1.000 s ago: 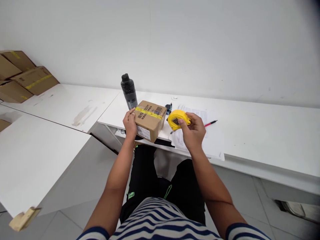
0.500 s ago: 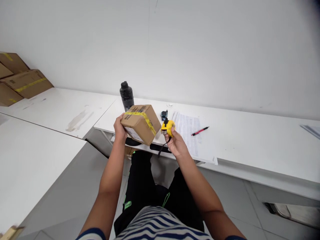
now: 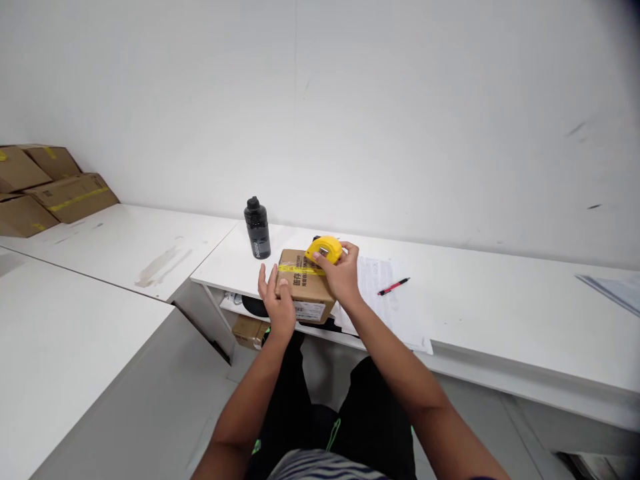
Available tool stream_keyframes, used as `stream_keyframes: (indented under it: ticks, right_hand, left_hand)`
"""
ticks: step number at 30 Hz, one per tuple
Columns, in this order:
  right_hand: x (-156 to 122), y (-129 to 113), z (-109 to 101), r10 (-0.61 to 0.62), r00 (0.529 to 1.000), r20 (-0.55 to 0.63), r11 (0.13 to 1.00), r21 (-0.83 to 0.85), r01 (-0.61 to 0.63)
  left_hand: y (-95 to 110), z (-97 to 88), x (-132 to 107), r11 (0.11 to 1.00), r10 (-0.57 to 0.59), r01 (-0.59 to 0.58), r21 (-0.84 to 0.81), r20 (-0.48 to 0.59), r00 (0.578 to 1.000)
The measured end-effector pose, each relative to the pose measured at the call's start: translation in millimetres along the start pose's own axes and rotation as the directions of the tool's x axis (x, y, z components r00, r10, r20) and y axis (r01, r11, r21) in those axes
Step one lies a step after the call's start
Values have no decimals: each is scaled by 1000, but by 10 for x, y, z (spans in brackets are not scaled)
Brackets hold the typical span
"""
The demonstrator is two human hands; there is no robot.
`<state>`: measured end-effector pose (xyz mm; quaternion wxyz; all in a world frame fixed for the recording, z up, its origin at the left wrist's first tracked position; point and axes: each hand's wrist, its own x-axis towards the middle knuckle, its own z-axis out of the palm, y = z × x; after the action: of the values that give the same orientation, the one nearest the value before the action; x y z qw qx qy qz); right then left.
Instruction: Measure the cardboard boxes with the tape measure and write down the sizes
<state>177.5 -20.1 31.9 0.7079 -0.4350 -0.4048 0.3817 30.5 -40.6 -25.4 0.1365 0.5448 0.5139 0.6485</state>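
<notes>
A small brown cardboard box [image 3: 303,283] with yellow tape, dark printing and a white label is at the front edge of the white table. My left hand [image 3: 279,310] holds the box at its left end, thumb near the front top edge and fingers spread along the left side. In my right hand [image 3: 345,277] is a yellow tape measure [image 3: 327,248], held over the box's far right top corner. No drawn-out blade can be made out. Whether the box rests fully on the table is hidden.
Behind the box stands a dark water bottle [image 3: 257,230]. Printed papers [image 3: 373,283] lie to the right with a red and black pen [image 3: 394,287] on them. Several taped cartons [image 3: 75,197] are stacked at far left. Another box [image 3: 249,331] sits below the table.
The box has turned and come down to the table edge, its printed top now facing up. The tape measure has moved left from beside the box to above its top. The camera view has shifted.
</notes>
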Motion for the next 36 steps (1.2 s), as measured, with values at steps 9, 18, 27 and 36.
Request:
stream_keyframes:
  ticks: [9,18,27,36]
  right_hand:
    - [615,-93,68,-151,970,190,930,-305,205]
    - [258,-172,-226,-316,942,115,876,-345,336]
    - [300,221,-1520,176,962,-209,882,-400,-248]
    - [460,537,-1481,185,972,145,554,-832,19]
  left_hand:
    - [-47,-157,-70,651,569,-699,297,417,708]
    - [41,219,47,804,371,-474,359,319,872]
    - [-219,236,665,921,307,-363,141,312,899]
    - [46,1019,-320,894,349,-449,-10,646,680]
